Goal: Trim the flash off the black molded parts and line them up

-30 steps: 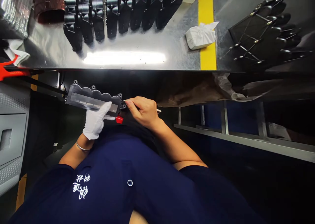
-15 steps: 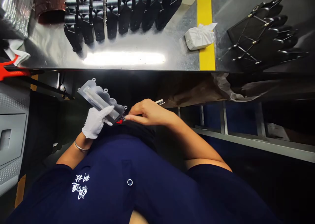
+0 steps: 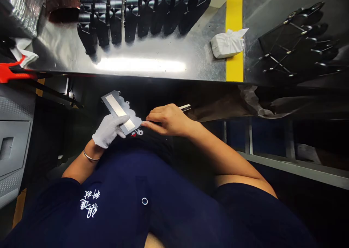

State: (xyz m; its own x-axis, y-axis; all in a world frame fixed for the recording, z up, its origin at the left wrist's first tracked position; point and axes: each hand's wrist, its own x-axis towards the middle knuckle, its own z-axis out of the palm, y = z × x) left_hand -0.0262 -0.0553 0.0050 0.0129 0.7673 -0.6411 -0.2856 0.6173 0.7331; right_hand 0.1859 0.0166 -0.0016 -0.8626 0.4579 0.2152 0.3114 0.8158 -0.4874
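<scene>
My gloved left hand (image 3: 109, 130) grips a flat dark plastic part (image 3: 113, 102) by its lower end, thumb across its face. The part has one scalloped edge, small ring lugs and a pale, shiny strip down its middle; it is held tilted in front of my body. My bare right hand (image 3: 170, 120) is closed around a slim tool, and only the tool's pale back end (image 3: 185, 107) sticks out past the knuckles. Its working end is hidden by the fingers. The right fingertips are at the part's lower right corner, by a ring lug (image 3: 140, 132).
Along the metal bench (image 3: 141, 64) stand several black parts (image 3: 131, 19) in rows. A white tissue pack (image 3: 227, 44) lies by the yellow strip (image 3: 234, 68). More black parts (image 3: 289, 52) rest at right. A red handle (image 3: 16, 72) juts out at left above a grey cabinet (image 3: 13, 146).
The plastic part has turned in my left hand, so its strip now catches the light. My right hand has shifted slightly right and up, still closed. The view has moved a little.
</scene>
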